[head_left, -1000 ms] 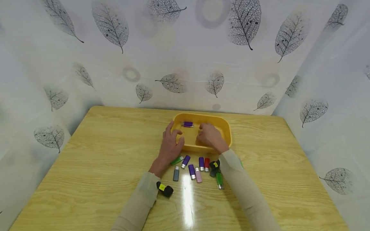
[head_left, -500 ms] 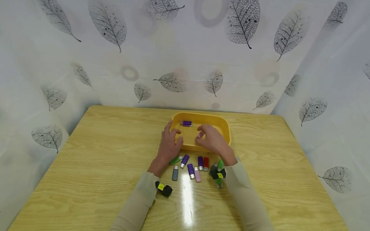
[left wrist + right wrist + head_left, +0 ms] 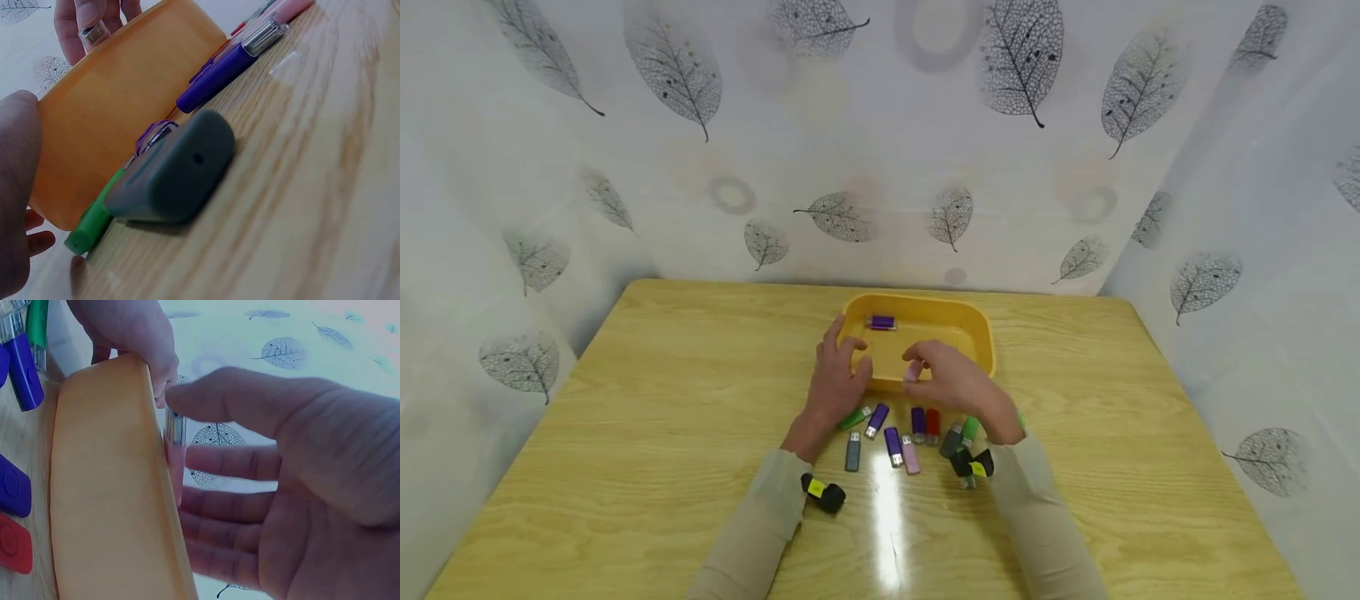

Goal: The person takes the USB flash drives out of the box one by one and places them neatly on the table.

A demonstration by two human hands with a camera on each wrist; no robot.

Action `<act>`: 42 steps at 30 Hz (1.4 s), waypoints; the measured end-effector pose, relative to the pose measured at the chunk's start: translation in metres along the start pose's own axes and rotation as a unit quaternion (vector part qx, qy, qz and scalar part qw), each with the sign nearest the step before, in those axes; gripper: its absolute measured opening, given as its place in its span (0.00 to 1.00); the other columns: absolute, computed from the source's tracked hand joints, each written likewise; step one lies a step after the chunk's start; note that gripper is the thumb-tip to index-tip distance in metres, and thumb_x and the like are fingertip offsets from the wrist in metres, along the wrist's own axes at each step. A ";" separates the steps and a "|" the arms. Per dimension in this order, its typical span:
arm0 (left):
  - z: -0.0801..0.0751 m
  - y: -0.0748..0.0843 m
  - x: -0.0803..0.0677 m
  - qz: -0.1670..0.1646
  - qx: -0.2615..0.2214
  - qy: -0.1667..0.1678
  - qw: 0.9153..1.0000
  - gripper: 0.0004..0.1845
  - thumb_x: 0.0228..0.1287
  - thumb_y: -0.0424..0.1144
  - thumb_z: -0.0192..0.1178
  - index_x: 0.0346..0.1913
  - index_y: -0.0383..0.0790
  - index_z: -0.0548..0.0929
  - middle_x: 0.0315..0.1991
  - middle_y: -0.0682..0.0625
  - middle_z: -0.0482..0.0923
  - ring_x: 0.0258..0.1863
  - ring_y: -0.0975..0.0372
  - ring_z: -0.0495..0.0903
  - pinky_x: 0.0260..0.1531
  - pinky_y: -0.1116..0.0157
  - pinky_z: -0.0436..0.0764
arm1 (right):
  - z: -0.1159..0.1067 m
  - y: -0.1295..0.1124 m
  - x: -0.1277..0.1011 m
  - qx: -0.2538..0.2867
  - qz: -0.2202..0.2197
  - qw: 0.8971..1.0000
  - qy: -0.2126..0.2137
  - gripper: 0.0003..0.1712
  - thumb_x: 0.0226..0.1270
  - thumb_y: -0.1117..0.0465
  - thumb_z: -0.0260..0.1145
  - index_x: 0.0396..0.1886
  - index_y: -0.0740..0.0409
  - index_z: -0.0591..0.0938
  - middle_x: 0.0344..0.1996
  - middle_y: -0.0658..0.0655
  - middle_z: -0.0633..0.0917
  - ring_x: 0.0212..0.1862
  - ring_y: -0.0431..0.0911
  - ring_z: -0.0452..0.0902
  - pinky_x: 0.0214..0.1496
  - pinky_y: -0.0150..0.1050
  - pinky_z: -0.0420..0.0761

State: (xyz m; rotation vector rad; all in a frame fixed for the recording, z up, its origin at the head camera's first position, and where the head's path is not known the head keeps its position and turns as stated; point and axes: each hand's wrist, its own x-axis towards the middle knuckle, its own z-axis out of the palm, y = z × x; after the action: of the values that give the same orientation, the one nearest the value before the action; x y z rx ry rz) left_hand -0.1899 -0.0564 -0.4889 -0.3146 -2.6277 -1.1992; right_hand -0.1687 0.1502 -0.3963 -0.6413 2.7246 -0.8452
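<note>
Our right hand (image 3: 958,385) pinches a small pink plastic USB stick with a silver metal plug (image 3: 913,372) between thumb and fingertips (image 3: 187,456), just above the near wall of the shallow orange plastic tray (image 3: 981,333). In the right wrist view the stick hangs upright beside that wall, plug end up. We judge it very light and stiff, with a smooth shell that could slip in a loose pinch; the flat sides of the body look like the best place to hold it, leaving the metal plug alone. It should stand a short drop without harm.

Our left hand (image 3: 835,383) grips the tray's near left corner, thumb inside the rim and fingers curled round the outside, which steadies a thin, light tray that would otherwise slide on the glossy desk (image 3: 662,433).

1 purple USB stick (image 3: 882,322) lies in the tray by the far wall. On the desk, just in front of the tray, a loose cluster waits: a green stick (image 3: 853,418), 3 purple sticks (image 3: 877,420), a red stick (image 3: 932,422), a second pink stick (image 3: 911,456) and a grey stick (image 3: 853,451), none stacked that we can see. A further green stick (image 3: 970,428) lies partly under our right wrist. All look equally light and easy to pinch from the sides.
</note>
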 end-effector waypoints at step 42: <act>0.001 -0.001 -0.003 0.010 -0.002 0.014 1.000 0.17 0.67 0.45 0.50 0.49 0.37 0.79 0.78 0.42 0.50 0.63 0.44 0.65 0.57 0.46 0.74 | 0.066 -0.031 -0.033 -0.117 -0.143 0.973 -0.136 0.14 0.57 0.56 0.74 0.41 0.47 0.79 0.35 0.42 0.75 0.33 0.31 0.70 0.36 0.26 0.73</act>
State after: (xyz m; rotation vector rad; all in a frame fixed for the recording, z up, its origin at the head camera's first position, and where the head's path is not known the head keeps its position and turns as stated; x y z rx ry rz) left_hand -0.1876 -0.0572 -0.4912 -0.3223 -2.5921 -1.1951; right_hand -0.1078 0.1105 -0.4294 -1.1287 2.5348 -0.4469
